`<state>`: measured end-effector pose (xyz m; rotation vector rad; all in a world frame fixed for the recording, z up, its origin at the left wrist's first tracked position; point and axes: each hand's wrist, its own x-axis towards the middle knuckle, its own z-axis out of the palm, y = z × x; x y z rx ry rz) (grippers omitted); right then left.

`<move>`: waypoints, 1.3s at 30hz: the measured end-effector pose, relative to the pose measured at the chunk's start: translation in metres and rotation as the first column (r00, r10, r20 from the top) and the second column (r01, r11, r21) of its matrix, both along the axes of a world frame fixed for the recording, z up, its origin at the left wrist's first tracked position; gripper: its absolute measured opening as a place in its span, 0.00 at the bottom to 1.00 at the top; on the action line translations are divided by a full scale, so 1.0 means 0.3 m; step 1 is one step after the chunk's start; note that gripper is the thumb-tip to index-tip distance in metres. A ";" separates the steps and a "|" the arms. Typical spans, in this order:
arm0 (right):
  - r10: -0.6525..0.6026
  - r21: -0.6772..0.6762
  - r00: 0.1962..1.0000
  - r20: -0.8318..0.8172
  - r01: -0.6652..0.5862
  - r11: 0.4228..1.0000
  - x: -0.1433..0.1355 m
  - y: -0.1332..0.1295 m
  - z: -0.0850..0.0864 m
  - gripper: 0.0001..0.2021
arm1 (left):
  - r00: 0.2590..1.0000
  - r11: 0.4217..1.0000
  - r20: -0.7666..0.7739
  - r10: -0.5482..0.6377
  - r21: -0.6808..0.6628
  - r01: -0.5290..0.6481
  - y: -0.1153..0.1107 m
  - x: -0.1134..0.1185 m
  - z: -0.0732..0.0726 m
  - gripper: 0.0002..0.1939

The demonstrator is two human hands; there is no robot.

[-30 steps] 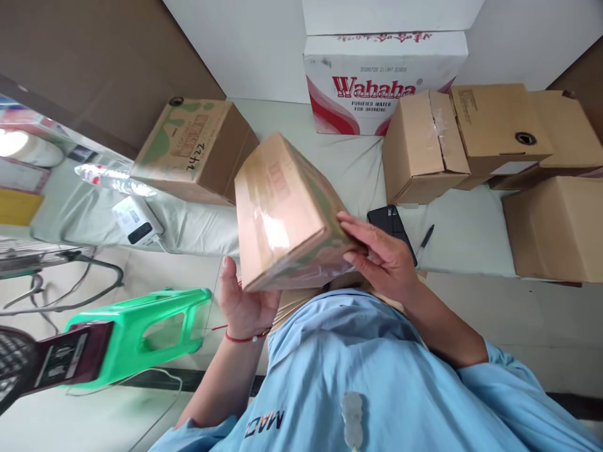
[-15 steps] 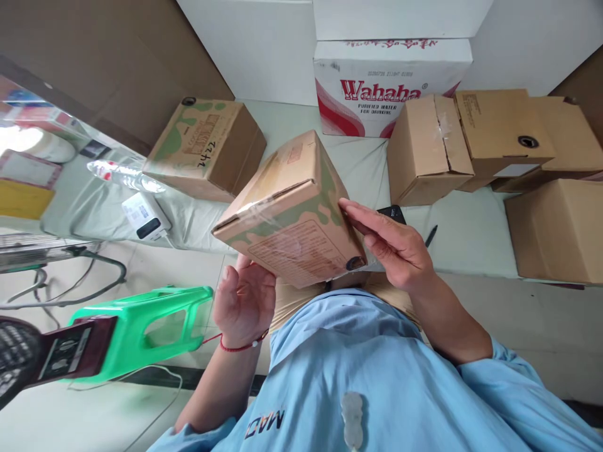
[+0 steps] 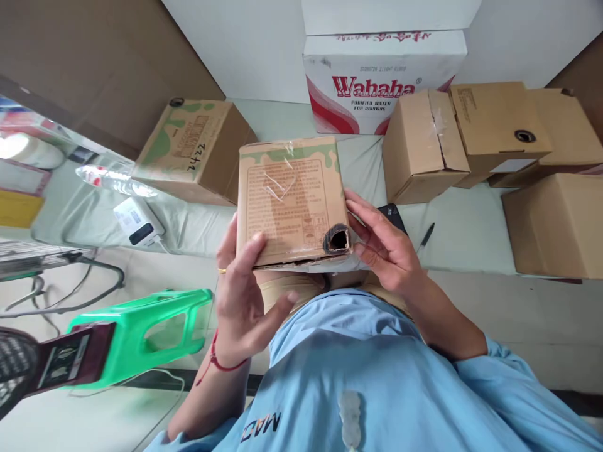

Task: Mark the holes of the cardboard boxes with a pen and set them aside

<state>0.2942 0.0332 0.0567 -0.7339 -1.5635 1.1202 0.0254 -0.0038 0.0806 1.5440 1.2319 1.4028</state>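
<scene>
While our left hand (image 3: 241, 295) and right hand (image 3: 393, 254) clamp the taped box (image 3: 289, 201) between them, we see the black device (image 3: 393, 216) only partly, beyond the right hand.

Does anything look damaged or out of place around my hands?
Yes: the brown cardboard box with green print has a ragged, black-edged hole at its corner by the right hand. Also, a clear plastic bottle lies on its side at the left, perhaps tipped over.
</scene>
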 end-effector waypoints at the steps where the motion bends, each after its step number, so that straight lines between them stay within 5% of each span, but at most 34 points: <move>1: -0.044 0.015 0.998 0.040 0.043 0.999 0.010 0.001 -0.009 0.28 | 0.994 0.998 -0.110 0.011 0.070 -0.003 0.011 -0.001 -0.008 0.45; 5: -0.396 0.102 0.880 0.261 0.383 0.918 0.132 -0.017 -0.074 0.18 | 0.948 0.966 -0.306 0.088 0.257 -0.007 0.042 0.001 -0.019 0.39; 7: -0.570 0.146 0.728 0.381 0.561 0.815 0.235 -0.038 -0.120 0.13 | 0.938 0.961 -0.331 0.104 0.275 -0.010 0.046 0.008 -0.011 0.41; 9: -0.618 0.202 0.549 0.563 0.633 0.747 0.345 -0.061 -0.165 0.13 | 0.927 0.957 -0.351 0.129 0.289 -0.024 0.047 0.016 -0.002 0.43; 11: -0.534 0.231 0.384 0.753 0.605 0.762 0.439 -0.080 -0.200 0.16 | 0.904 0.941 -0.390 0.177 0.337 -0.039 0.049 0.022 0.004 0.44; 15: -0.170 0.117 0.074 0.983 0.463 0.878 0.545 -0.091 -0.225 0.23 | 0.806 0.871 -0.546 0.229 0.485 0.081 0.065 0.022 0.022 0.39; 17: -0.050 0.050 -0.011 0.999 0.410 0.910 0.568 -0.082 -0.217 0.25 | 0.796 0.865 -0.584 0.159 0.471 0.173 0.078 0.024 0.044 0.36; 20: 0.020 0.013 -0.088 0.996 0.351 0.936 0.597 -0.065 -0.199 0.23 | 0.835 0.929 -0.550 0.015 0.317 0.192 0.092 0.042 0.086 0.31; 24: 0.018 0.005 -0.090 0.996 0.245 0.970 0.650 -0.058 -0.197 0.22 | 0.914 0.988 -0.405 -0.011 0.135 0.072 0.099 0.073 0.120 0.24; 30: -0.067 0.065 0.015 0.998 0.141 0.988 0.740 -0.103 -0.214 0.20 | 0.839 0.951 -0.544 0.019 0.269 0.153 0.119 0.093 0.121 0.25; 34: -0.170 0.154 0.066 0.983 0.194 0.969 0.820 -0.167 -0.196 0.20 | 0.799 0.905 -0.598 0.071 0.375 0.201 0.134 0.103 0.128 0.28; 37: -0.345 0.274 0.127 0.930 0.388 0.880 0.857 -0.214 -0.159 0.19 | 0.753 0.861 -0.642 0.141 0.456 0.227 0.135 0.115 0.133 0.28; 39: -0.476 0.271 0.207 0.855 0.605 0.749 0.835 -0.227 -0.125 0.15 | 0.731 0.840 -0.661 0.166 0.483 0.246 0.133 0.128 0.134 0.28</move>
